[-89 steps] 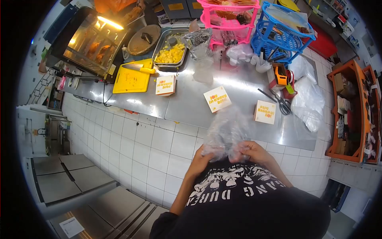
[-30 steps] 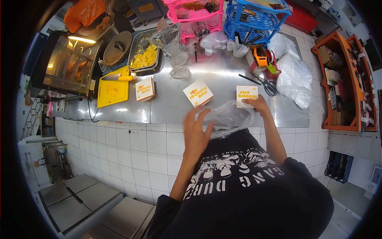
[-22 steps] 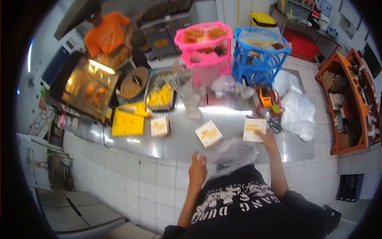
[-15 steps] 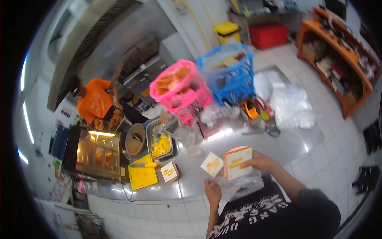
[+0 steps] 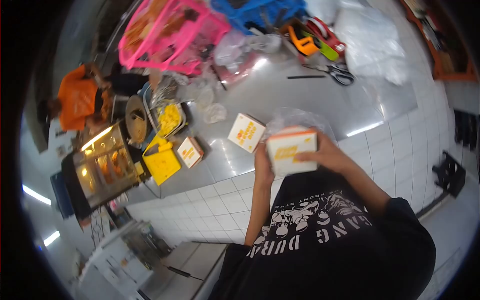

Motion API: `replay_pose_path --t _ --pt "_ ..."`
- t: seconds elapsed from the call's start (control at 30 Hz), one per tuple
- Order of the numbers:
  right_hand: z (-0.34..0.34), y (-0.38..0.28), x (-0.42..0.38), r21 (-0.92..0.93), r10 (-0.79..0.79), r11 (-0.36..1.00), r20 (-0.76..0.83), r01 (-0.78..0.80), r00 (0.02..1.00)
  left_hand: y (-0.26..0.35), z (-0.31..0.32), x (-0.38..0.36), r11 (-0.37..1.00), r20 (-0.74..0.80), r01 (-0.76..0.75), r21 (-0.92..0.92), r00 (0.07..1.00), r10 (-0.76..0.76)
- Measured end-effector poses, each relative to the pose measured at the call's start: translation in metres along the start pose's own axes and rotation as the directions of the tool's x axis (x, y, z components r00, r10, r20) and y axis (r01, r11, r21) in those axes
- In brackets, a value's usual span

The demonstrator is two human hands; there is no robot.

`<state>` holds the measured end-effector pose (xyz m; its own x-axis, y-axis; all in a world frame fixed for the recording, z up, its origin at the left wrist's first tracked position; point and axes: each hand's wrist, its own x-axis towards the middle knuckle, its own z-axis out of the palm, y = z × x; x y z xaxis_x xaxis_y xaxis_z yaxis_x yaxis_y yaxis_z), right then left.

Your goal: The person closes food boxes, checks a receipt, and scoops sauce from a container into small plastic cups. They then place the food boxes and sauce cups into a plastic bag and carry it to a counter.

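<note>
My right hand [image 5: 324, 154] grips a white and orange cardboard food box [image 5: 286, 159] by its right side, thumb across the printed front. My left hand [image 5: 263, 163] is at the box's left edge, its fingers curled and partly hidden by the box. A clear plastic bag [image 5: 300, 116] spreads behind and above the box, and the left fingers seem to hold its edge. Just left of my hands, a second printed box [image 5: 247, 132] rests on the steel table [image 5: 227, 162].
Farther left are a third box [image 5: 190, 152], a yellow cutting board [image 5: 161, 165], a tray of yellow food [image 5: 169, 120] and a lit display warmer [image 5: 107, 162]. Scissors [image 5: 342, 76], a tape dispenser [image 5: 302, 41] and a pink basket [image 5: 172, 37] lie beyond. A person in orange [image 5: 77, 95] stands far left.
My view has tilted down, so the table appears higher. My left hand has come up from below to the box's left side. The right hand still grips the box.
</note>
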<state>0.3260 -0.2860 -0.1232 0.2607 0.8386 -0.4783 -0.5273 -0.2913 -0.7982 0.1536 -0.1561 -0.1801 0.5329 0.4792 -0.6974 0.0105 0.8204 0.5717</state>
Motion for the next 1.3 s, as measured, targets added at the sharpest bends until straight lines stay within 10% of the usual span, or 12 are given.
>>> replay_pose_path --t 0.03,0.2,0.4,0.5,0.57,0.6,0.7,0.87,0.97,1.13,1.23,1.3 --pt "-0.010 -0.006 0.009 -0.081 -0.032 0.996 -0.070 0.027 0.997 0.014 0.015 -0.010 0.980 -0.280 0.068 0.188 0.960 -0.013" --pt "-0.021 -0.054 0.037 -0.542 -0.250 0.833 -0.194 0.109 0.949 0.035 0.032 -0.015 0.917 -0.274 0.089 0.390 0.961 0.023" --pt "0.021 -0.058 0.019 -0.618 -0.051 0.759 0.258 0.206 0.965 0.004 0.002 0.014 0.979 -0.059 -0.183 0.085 0.980 0.189" --pt "0.033 -0.048 0.019 -0.353 0.203 0.934 0.390 -0.058 0.898 0.003 0.007 0.013 0.813 -0.028 -0.374 0.447 0.902 0.431" --pt "0.033 -0.039 0.024 -0.197 0.317 0.947 0.428 -0.256 0.846 -0.013 -0.014 0.040 0.964 -0.040 -0.186 0.189 0.980 0.196" --pt "0.032 -0.029 0.022 -0.102 0.378 0.923 0.435 -0.372 0.817 -0.023 -0.021 0.042 0.851 0.005 -0.307 0.427 0.941 0.338" --pt "0.037 -0.019 0.030 -0.272 0.542 0.838 0.517 -0.473 0.662 -0.026 -0.031 0.032 0.592 0.143 -0.444 0.673 0.863 0.485" --pt "0.019 0.031 0.059 -0.359 0.697 0.717 0.350 -0.597 0.626 -0.012 -0.050 0.020 0.994 0.049 -0.111 0.019 0.993 0.110" --pt "-0.007 0.025 0.069 -0.217 0.660 0.752 0.248 -0.623 0.709 0.021 -0.062 -0.018 1.000 0.075 0.026 0.009 0.997 -0.027" --pt "-0.001 0.015 0.067 -0.332 0.111 0.940 0.070 -0.082 0.991 0.045 -0.067 -0.046 0.959 0.070 0.015 0.284 0.997 -0.037" --pt "0.026 0.025 0.059 -0.681 -0.040 0.723 0.130 0.118 0.991 0.039 -0.074 -0.034 0.942 0.184 -0.161 0.295 0.977 0.110" --pt "0.047 0.030 0.060 -0.873 0.122 0.456 0.254 0.173 0.959 0.034 -0.079 -0.028 0.910 0.272 -0.335 0.243 0.925 0.267"
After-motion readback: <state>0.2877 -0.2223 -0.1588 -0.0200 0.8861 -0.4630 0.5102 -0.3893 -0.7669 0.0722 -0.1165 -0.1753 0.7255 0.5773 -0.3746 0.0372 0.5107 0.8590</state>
